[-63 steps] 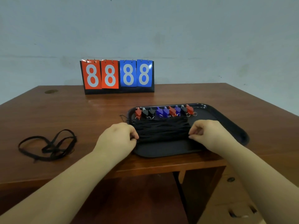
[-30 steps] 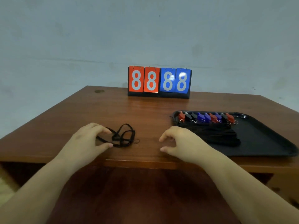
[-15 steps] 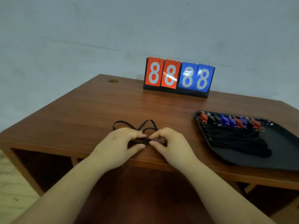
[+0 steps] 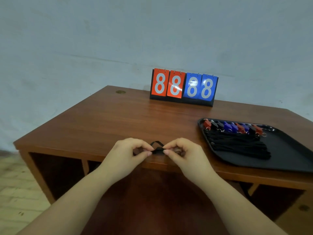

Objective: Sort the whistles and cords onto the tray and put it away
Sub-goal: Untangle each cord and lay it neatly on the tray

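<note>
A loose black cord (image 4: 157, 148) is bunched between my two hands near the table's front edge. My left hand (image 4: 130, 153) pinches its left end and my right hand (image 4: 183, 154) pinches its right end, with a small loop sticking up between them. To the right lies a black tray (image 4: 288, 150). Along the tray's far edge runs a row of red, black and blue whistles (image 4: 233, 127). Below them a bundle of black cords (image 4: 237, 145) lies folded on the tray.
A flip scoreboard (image 4: 183, 88) showing 88 in red and 88 in blue stands at the back of the brown wooden table (image 4: 127, 119). Open compartments show under the tabletop. A pale wall rises behind, and light floor tiles lie at the left.
My hands left the tray's cord bundle, moved left to the loose cord and gathered it. Its wide loops have shrunk to a small bunch pinched between both hands.
</note>
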